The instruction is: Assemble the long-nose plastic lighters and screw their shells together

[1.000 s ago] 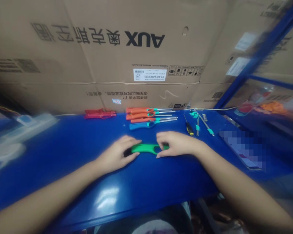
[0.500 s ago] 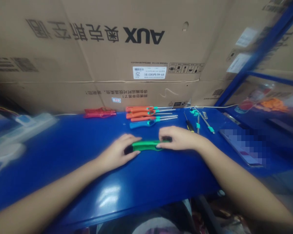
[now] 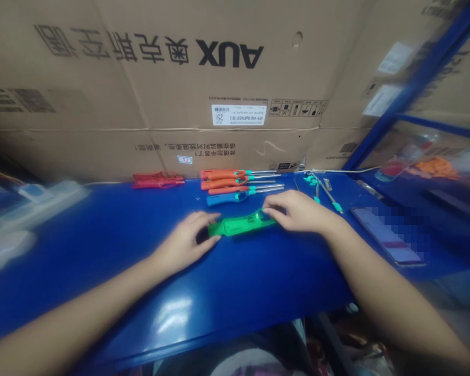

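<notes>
Lead inspector: State of the hands?

Second inspector: The left hand is half curled, its thumb below and its fingers above the left end of a long, bright-green plastic handle, which sits between them. The right hand pinches the other end between thumb and fingers, beside an opening in the plastic.

Lead inspector: Position of the handle?

Second inspector: Over the middle of the glossy blue worktop, right end tilted slightly away from the person. Contact with the surface cannot be determined. A step shows near the left end; whether it marks one piece or two is unclear.

Lead inspector: Other items on the surface?

Second inspector: Beyond the hands, a row of orange-handled lighters with metal stems, with a blue-handled lighter nearest the person. To their left, red plastic handle parts. Right of the row, slim metal rods with teal fittings; farther right, a flat phone, its screen partly pixelated. A white power strip lies at far left.

Lead inspector: The room?

Second inspector: A brown cardboard panel with inverted print backs the worktop; a blue upright post slants at right.
</notes>
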The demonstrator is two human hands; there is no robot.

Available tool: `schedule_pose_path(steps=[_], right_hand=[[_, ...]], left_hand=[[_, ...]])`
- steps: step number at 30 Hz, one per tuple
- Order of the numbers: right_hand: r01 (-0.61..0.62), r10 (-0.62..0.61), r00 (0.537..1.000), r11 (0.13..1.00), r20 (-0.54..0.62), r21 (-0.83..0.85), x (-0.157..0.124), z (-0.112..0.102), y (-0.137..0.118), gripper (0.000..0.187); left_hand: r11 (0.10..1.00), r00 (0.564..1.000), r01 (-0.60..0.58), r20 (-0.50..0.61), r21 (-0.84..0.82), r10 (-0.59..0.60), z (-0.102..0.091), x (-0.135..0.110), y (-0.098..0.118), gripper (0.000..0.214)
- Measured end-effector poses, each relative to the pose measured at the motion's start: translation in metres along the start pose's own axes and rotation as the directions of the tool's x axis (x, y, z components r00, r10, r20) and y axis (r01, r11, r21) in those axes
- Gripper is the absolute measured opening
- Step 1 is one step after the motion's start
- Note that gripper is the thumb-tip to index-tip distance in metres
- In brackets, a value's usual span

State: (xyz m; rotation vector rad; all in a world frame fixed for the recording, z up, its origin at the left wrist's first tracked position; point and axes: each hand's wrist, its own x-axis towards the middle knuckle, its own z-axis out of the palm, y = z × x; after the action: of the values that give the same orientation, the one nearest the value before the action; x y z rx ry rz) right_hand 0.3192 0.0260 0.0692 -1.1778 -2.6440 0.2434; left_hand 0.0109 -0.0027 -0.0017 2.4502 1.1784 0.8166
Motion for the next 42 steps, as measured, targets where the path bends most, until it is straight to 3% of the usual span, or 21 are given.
schedule_pose_path(steps=[6, 12, 17, 21, 24, 27, 33, 42], right_hand=[[0.031, -0.049, 0.972, 0.996, 0.230, 0.082, 0.001, 0.008, -0.012, 0.018], [0.035, -0.038, 0.956, 0.999, 0.292, 0.017, 0.005, 0.017, -0.027, 0.027], [0.102, -0.106, 0.975, 0.994, 0.195, 0.028, 0.005, 0.019, -0.021, 0.016], [0.171, -0.174, 0.981, 0.984, 0.080, 0.047, 0.005, 0.022, -0.016, 0.034], [0.182, -0.187, 0.978, 0.981, 0.086, 0.064, 0.006, 0.025, -0.014, 0.033], [0.180, -0.188, 0.977, 0.980, 0.100, 0.083, 0.008, 0.029, -0.014, 0.019], [0.201, -0.211, 0.973, 0.973, 0.090, 0.113, 0.011, 0.034, -0.015, 0.010], [0.209, -0.215, 0.975, 0.974, 0.063, 0.092, 0.011, 0.037, -0.017, 0.006]], left_hand=[[1.000, 0.999, 0.029, -0.025, -0.007, -0.029, 0.000, 0.001, -0.002, 0.039], [1.000, 1.000, -0.004, -0.011, 0.004, 0.004, -0.001, 0.002, -0.004, 0.040], [0.999, 0.999, -0.033, -0.040, 0.014, 0.033, -0.003, 0.002, 0.000, 0.040], [0.995, 0.996, -0.093, -0.013, 0.022, 0.094, -0.007, 0.000, 0.008, 0.036], [0.984, 0.981, -0.177, 0.089, 0.024, 0.174, -0.008, -0.002, 0.013, 0.040], [0.977, 0.967, -0.213, 0.147, 0.014, 0.208, -0.006, -0.004, 0.012, 0.039], [0.981, 0.975, -0.189, 0.111, -0.042, 0.192, -0.003, -0.002, 0.004, 0.029], [0.976, 0.974, -0.208, 0.083, -0.061, 0.212, -0.006, -0.003, 0.005, 0.033]])
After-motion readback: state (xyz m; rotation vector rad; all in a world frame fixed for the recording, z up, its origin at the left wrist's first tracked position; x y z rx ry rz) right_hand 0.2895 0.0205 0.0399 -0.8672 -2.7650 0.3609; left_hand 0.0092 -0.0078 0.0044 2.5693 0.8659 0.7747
